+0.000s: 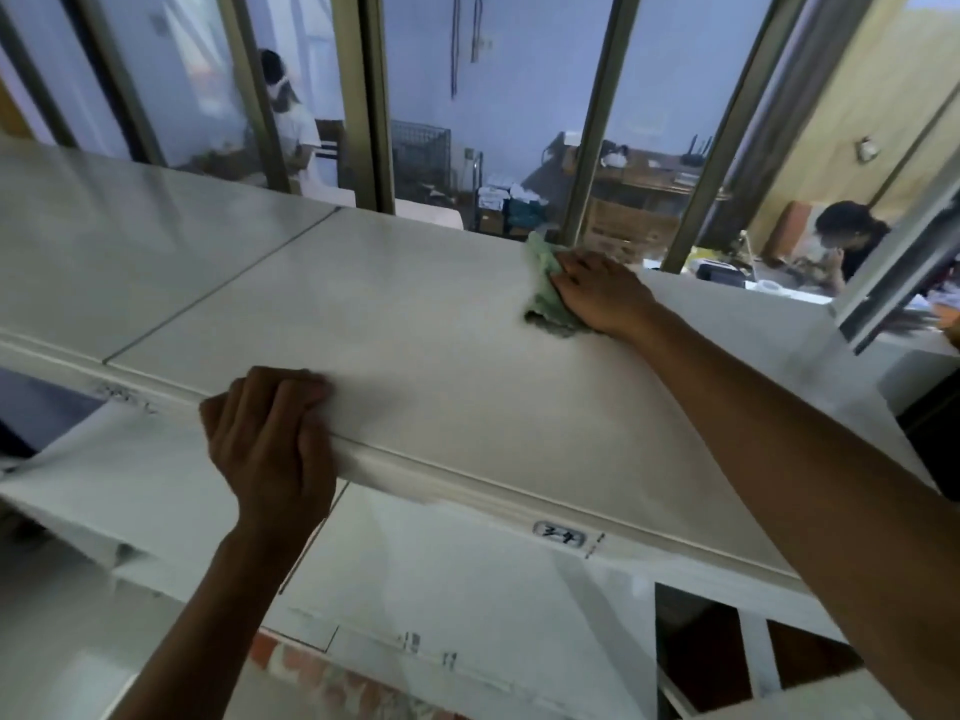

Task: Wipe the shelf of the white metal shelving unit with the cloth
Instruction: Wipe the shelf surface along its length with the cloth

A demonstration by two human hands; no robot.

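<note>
At the far edge of the shelf (415,356), toward the right: green cloth (543,293), bunched, pressed down under the right hand (602,298), fingers flat and close together. Sticking out to the left of that hand, long way running near to far. Most bare shelf lying left and nearer. Left hand (270,439) at the near rim, fingers curled over it, gripping. No boxes or bins on top.

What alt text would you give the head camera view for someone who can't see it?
The right hand presses a green cloth flat on the white shelf near its far edge, while the left hand grips the near edge. Beyond the shelf, a window shows a room with two people.
</note>
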